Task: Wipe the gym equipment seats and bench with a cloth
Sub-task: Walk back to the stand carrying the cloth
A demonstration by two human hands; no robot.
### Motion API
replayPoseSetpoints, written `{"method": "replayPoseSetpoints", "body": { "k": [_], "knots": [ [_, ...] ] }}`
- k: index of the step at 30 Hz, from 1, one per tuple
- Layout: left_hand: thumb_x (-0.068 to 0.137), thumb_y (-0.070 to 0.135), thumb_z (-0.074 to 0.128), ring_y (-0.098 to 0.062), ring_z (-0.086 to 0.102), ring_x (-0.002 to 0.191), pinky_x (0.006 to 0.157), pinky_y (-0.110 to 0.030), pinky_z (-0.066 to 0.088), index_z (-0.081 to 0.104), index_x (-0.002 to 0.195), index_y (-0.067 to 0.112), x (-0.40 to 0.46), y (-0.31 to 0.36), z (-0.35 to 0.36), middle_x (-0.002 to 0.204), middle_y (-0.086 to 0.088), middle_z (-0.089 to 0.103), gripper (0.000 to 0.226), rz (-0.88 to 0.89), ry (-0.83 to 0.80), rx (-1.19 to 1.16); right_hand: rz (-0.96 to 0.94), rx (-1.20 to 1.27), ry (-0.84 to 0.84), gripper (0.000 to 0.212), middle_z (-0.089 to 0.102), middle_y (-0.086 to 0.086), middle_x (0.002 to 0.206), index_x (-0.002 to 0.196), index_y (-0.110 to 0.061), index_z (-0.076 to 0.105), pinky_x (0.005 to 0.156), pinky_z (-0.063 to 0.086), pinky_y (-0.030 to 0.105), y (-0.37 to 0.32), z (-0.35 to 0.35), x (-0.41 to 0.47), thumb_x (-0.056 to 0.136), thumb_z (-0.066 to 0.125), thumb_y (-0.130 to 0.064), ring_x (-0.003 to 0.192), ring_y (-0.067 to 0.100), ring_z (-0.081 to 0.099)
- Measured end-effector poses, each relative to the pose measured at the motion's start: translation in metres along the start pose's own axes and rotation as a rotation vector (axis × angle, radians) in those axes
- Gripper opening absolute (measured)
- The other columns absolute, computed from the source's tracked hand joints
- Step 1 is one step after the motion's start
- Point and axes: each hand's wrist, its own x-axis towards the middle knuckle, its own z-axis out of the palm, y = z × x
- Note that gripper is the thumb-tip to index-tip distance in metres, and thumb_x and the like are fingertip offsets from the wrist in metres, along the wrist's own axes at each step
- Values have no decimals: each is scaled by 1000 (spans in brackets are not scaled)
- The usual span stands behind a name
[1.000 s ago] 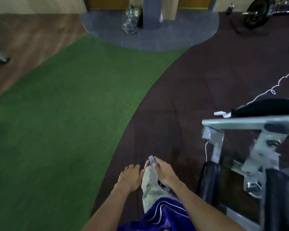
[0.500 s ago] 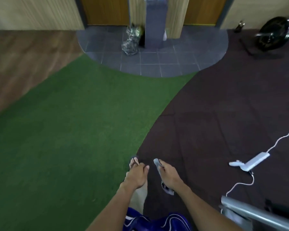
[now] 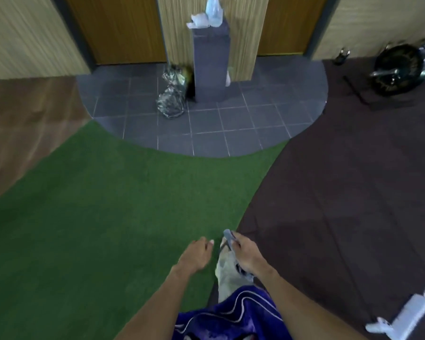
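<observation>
No seat or bench shows in this frame. My right hand (image 3: 245,257) is low in the middle of the view, shut on a grey-blue cloth (image 3: 228,235). One end of the cloth sticks up past the fingers and the rest hangs under the palm. My left hand (image 3: 196,253) is just to its left, a little apart from it, with loosely curled fingers that hold nothing. Below the hands I see my blue shorts (image 3: 231,315) and a leg over the seam between green turf and dark rubber floor.
Ahead stands a grey pillar (image 3: 210,62) on a tiled half-circle, with a spray bottle (image 3: 213,9) and a white rag on top. A crumpled plastic bag (image 3: 171,101) lies at its foot. A barbell plate (image 3: 400,69) lies far right. A white power strip (image 3: 409,315) lies bottom right.
The view has swung away from the metal machine frame, which has left the picture. The pillar and doors are nearer. My right hand still grips the cloth and both hands stay close together.
</observation>
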Motion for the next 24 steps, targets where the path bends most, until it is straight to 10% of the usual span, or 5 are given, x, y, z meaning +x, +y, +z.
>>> {"method": "replayPoseSetpoints", "body": {
  "k": [7, 12, 16, 19, 24],
  "knots": [
    [108, 37, 26, -22, 55, 93, 92, -37, 49, 54, 109, 2, 204, 99, -154, 111, -17, 63, 44, 25, 42, -25, -44, -74, -22, 46, 48, 15, 148, 148, -3, 39, 109, 37, 34, -91, -148, 219, 107, 35, -23, 135, 30, 47],
    [108, 34, 30, -18, 52, 81, 77, -32, 43, 56, 106, 5, 308, 159, -254, 91, -6, 58, 40, 11, 90, -119, -38, -71, 11, 39, 62, 14, 132, 140, -10, 49, 97, 47, 41, -164, -240, 337, 107, 36, -24, 118, 32, 60],
    [108, 33, 31, -33, 61, 108, 92, -36, 46, 59, 117, 1, 421, 195, -329, 116, -19, 65, 44, 6, 77, -72, -35, -68, 0, 36, 69, 13, 106, 138, -15, 53, 71, 46, 34, -213, -294, 446, 106, 37, -22, 95, 33, 68],
    [107, 37, 31, -38, 61, 111, 93, -41, 47, 59, 111, 1, 518, 226, -397, 118, -23, 65, 46, 22, 116, -40, -72, -45, 10, 39, 59, 7, 78, 139, -18, 53, 54, 34, 29, -253, -339, 544, 106, 35, -29, 56, 16, 50],
    [107, 34, 33, -40, 60, 108, 91, -43, 47, 55, 106, 1, 646, 289, -534, 115, -26, 62, 40, 51, 136, -28, -105, 55, 27, 44, 49, -10, 63, 148, -22, 42, 42, 33, 14, -337, -428, 678, 107, 31, -31, 45, 2, 40]
  ]
}}
